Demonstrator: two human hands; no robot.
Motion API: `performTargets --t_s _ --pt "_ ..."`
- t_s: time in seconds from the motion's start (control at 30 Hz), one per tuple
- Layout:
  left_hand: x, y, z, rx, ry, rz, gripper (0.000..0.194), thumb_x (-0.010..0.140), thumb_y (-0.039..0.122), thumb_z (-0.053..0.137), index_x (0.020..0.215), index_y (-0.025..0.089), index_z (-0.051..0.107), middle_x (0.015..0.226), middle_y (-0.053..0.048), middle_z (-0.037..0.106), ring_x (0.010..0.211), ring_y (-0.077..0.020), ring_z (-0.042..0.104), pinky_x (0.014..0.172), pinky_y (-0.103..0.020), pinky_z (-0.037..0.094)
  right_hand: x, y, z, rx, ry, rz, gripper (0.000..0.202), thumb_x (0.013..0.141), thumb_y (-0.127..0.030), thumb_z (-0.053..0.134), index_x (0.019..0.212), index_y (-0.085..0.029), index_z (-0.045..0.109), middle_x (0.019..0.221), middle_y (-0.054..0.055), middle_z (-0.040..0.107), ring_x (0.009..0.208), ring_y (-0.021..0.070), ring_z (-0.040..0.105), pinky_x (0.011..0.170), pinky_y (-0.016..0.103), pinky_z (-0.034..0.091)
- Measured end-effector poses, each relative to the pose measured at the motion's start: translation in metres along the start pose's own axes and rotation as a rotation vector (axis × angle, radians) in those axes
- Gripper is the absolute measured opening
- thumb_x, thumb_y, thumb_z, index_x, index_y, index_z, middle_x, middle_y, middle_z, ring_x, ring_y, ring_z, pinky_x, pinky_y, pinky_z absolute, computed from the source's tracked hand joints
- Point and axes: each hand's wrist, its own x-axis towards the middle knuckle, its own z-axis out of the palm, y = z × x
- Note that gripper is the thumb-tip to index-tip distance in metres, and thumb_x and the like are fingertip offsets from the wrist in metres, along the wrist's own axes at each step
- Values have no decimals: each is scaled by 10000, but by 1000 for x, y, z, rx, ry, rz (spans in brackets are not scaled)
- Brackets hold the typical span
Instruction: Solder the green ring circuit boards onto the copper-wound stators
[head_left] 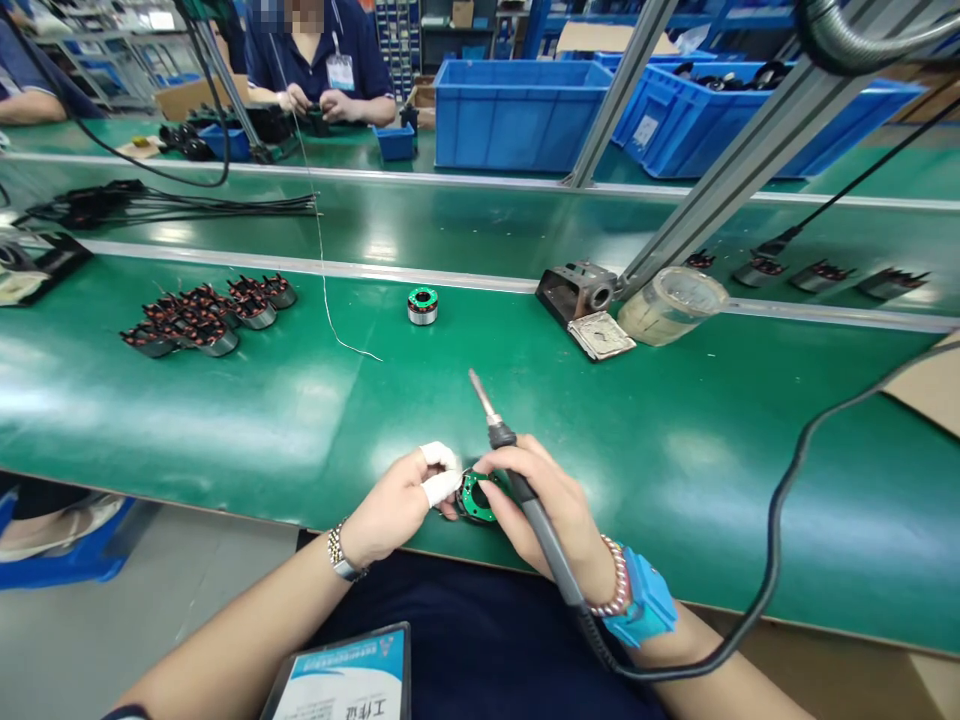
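Right at the table's near edge, the left hand [397, 505], white covers on its fingertips, pinches tight at the left side of a round part topped with a green circuit-board ring [476, 498]; the right hand [551, 505], curled snugly about a dark grey pen-shaped soldering iron [546, 540], brings its fingertips to that ring too. The iron's tip points away over the glossy green tabletop [420, 400]. Beyond, a silver-sided, green-topped ring part [422, 308] stands alone, copper-wound dark cores [199, 318] bunched left, a cloudy translucent jar [664, 312] right; farther, a blue plastic bin [517, 120].
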Motion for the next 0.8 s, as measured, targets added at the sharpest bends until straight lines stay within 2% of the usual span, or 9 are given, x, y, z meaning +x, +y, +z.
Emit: performTargets --t_s 0.07,0.17,0.3,0.4,0.6,0.8 --pt "2 1 -1 7 -29 -12 182 740 306 573 680 156 488 620 36 484 542 -81 504 565 -229 462 -3 -3 -8 12 31 25 206 782 -83 539 946 -207 539 823 48 610 763 165 573 675 298 499" --pt "4 4 -4 20 -76 -38 165 728 277 573 667 153 483 619 37 480 537 -74 496 550 -220 463 -8 -8 -21 51 37 16 188 784 -50 522 883 -202 570 713 27 605 662 146 552 600 275 486" --pt "7 5 -7 72 -115 -68 136 733 248 550 669 150 481 608 36 482 511 -70 493 523 -213 454 -16 -11 -36 38 3 -30 260 788 -101 534 1031 -181 577 625 14 570 562 138 515 513 269 458" --pt "7 4 -8 119 -112 -60 115 741 223 532 669 154 474 603 37 481 516 -72 497 527 -212 454 -19 -14 -44 52 -23 -29 268 767 -90 535 1014 -174 598 655 34 581 579 147 531 526 287 470" --pt "6 2 -6 138 -85 -30 104 740 207 522 670 154 467 594 43 468 523 -65 479 531 -202 449 -20 -17 -46 103 -50 28 253 752 -43 508 934 -177 622 620 32 575 548 140 518 500 283 458" --pt "5 2 -5 123 -69 -26 97 739 209 527 678 151 479 601 39 487 528 -68 500 527 -202 450 -22 -14 -44 112 -82 -8 261 743 -24 512 938 -158 623 614 35 557 567 140 502 513 287 454"
